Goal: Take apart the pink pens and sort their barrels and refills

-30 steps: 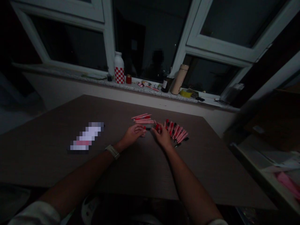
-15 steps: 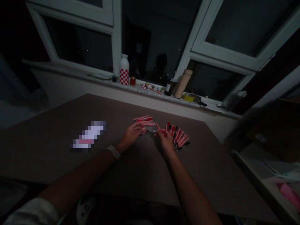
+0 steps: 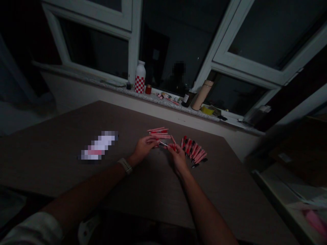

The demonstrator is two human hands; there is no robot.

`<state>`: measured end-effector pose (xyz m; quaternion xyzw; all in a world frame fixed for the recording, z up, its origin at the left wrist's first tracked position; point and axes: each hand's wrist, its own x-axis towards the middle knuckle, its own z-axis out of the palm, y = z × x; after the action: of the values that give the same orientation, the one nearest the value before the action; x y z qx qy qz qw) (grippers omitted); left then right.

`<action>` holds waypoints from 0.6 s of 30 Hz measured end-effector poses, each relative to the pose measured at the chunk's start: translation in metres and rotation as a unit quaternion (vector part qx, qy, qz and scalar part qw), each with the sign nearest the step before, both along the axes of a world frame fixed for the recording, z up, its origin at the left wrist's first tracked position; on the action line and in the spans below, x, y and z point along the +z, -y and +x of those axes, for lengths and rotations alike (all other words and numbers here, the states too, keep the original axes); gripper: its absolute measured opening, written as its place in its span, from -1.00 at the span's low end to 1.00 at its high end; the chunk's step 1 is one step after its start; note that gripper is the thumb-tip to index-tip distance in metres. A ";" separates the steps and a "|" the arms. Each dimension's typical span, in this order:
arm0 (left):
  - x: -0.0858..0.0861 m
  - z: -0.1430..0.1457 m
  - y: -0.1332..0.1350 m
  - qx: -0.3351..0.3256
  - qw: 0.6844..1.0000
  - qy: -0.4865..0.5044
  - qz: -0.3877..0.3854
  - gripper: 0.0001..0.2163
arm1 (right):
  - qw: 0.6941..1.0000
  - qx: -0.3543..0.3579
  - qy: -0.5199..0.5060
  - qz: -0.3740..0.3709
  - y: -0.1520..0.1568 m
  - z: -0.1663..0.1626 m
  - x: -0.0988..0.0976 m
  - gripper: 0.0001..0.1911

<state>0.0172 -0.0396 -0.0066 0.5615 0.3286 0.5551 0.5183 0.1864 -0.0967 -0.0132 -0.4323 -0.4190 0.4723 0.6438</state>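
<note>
My left hand point(image 3: 143, 148) and my right hand point(image 3: 176, 156) meet over the brown table point(image 3: 63, 136), both pinched on one thin red pen point(image 3: 167, 145) held between them; a silvery tip shows near the left fingers. Just beyond the hands lies a small pile of pink and red pens point(image 3: 158, 133). To the right of my right hand a row of several pink, red and black pens point(image 3: 194, 150) lies fanned on the table. A pale watch point(image 3: 125, 165) is on my left wrist.
A blurred white and pink packet point(image 3: 98, 145) lies on the table at the left. The window sill point(image 3: 114, 86) behind carries a red-checked white bottle point(image 3: 140, 77), a small red jar point(image 3: 148, 89), a tan flask point(image 3: 199, 95) and a yellow roll point(image 3: 207, 110). A shelf stands at the right.
The hands have come closer together on the pen, with a thin silvery part now showing between them. The view has tilted slightly, shifting everything right.
</note>
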 end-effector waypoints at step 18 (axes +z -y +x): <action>0.006 0.004 0.019 -0.074 0.973 -0.167 0.143 -0.55 | 0.996 0.061 0.064 -0.008 0.007 -0.008 0.010 -0.61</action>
<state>0.0217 -0.0587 -0.0006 0.7375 0.2853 0.4546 0.4099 0.1783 -0.1036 -0.0028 -0.4408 -0.4812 0.4850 0.5821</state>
